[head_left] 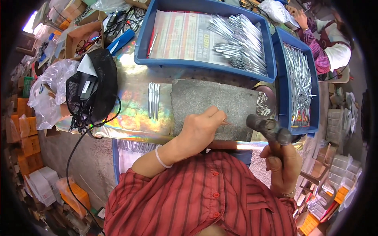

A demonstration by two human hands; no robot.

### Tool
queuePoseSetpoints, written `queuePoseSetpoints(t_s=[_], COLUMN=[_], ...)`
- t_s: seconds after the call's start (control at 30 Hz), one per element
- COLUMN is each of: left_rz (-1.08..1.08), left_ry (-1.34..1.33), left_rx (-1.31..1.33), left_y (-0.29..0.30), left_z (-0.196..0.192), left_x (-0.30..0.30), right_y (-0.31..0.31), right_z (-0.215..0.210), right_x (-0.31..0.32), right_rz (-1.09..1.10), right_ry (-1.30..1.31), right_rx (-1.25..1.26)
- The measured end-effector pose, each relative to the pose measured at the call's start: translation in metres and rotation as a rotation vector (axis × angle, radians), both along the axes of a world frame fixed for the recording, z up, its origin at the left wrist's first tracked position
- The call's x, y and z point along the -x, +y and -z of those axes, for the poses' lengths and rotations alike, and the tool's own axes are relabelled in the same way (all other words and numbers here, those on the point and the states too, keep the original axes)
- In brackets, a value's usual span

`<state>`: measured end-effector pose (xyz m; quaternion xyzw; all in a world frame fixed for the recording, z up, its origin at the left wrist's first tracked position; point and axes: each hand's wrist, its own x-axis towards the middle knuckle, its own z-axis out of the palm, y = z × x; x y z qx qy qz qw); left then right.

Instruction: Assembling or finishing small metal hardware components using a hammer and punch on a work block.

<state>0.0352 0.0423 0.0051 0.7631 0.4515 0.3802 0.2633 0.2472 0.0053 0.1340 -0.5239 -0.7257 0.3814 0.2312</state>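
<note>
My left hand (pixel 201 128) rests over a flat grey slab (pixel 212 94), its thumb and fingers pinched together. A thin tip shows at the fingertips, but the rest of it is hidden. In my right hand (pixel 286 167) a hammer (pixel 269 128) is held by the handle, its dark head raised near the slab's right edge. Left of the slab, several slim silver metal pieces (pixel 154 100) lie side by side. A round dish (pixel 271 93) with small metal bits stands at the slab's right.
Behind the slab is a blue tray (pixel 204 65) with a pile of slim metal pieces (pixel 240 43); another blue tray (pixel 282 80) stands right. A black mesh bag (pixel 104 74) with cables sits left, beside clear plastic bags (pixel 53 82). Another person (pixel 327 49) sits at the far right.
</note>
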Motion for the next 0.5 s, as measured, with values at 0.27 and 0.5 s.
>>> queuePoseSetpoints(t_s=[0.27, 0.5], left_rz=[-0.001, -0.014], left_ry=[-0.005, -0.019], left_rx=[-0.013, -0.007], left_y=[0.0, -0.001], left_z=[-0.002, -0.001], left_x=[-0.001, 0.0], right_y=[0.003, 0.002], right_z=[0.005, 0.01], right_x=[0.007, 0.012], right_rz=[-0.149, -0.136], right_ry=[-0.158, -0.192], right_rx=[-0.268, -0.23])
